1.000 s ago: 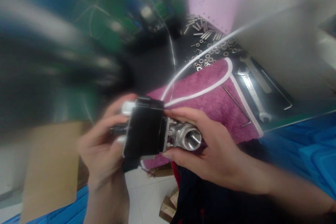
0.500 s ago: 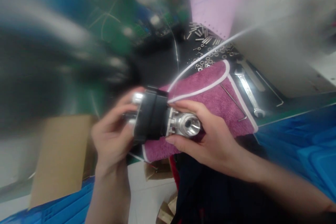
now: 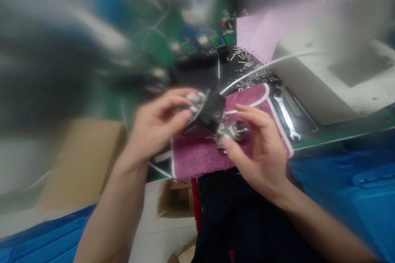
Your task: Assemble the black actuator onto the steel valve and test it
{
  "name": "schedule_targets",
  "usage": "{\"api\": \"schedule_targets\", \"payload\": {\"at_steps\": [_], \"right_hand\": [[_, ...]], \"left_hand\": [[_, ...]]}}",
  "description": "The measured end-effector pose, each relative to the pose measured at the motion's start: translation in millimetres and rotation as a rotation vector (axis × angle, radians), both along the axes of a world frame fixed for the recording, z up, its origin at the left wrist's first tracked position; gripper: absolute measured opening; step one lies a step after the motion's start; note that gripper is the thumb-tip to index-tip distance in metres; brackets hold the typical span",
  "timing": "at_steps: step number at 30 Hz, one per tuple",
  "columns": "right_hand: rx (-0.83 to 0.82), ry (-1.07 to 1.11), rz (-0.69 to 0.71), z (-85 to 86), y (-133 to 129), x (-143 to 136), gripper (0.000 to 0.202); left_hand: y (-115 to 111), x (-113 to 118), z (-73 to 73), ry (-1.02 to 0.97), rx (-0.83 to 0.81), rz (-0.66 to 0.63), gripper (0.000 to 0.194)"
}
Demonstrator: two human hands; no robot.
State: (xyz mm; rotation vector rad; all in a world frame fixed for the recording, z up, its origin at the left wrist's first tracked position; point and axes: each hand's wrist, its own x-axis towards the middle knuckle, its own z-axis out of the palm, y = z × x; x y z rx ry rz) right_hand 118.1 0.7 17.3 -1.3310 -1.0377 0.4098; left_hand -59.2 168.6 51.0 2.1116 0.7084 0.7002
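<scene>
A motorised valve with a black housing [image 3: 211,111] and a shiny steel valve body [image 3: 234,130] is tilted above a purple towel [image 3: 203,160], blurred by motion. My left hand [image 3: 157,125] grips the silvery fittings on the housing's left end between thumb and fingers. Around the steel body, my right hand [image 3: 262,152] has its fingers spread. Its thumb tip overlaps the lower edge of that body; whether they touch I cannot tell. A white cable [image 3: 262,67] runs up and right from behind the housing.
Right of the towel lie an open-end wrench [image 3: 286,117] and a hex key [image 3: 305,114]. Loose metal pins and nuts [image 3: 251,76] are scattered behind it, beside a pink sheet [image 3: 262,28]. A pale box [image 3: 327,86] stands at right, a cardboard piece [image 3: 82,160] at left.
The valve has turned and tilted, and its steel opening now faces right. My right hand has loosened from its grip, fingers spreading apart. My left hand still holds the other end.
</scene>
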Motion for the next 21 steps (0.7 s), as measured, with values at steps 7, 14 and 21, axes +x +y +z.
{"api": "schedule_targets", "payload": {"at_steps": [7,14,21], "right_hand": [[-0.017,-0.066,-0.12,17.0,10.9,33.3,0.029],[-0.101,-0.072,-0.07,-7.8,19.7,39.8,0.023],[-0.114,-0.084,-0.094,-6.7,19.8,37.6,0.016]], "left_hand": [[27.7,60.5,23.2,0.14,-0.146,-0.159,0.031],[62.3,70.0,-4.5,0.163,-0.141,-0.205,0.029],[53.7,66.6,0.0,0.134,-0.145,-0.188,0.031]]}}
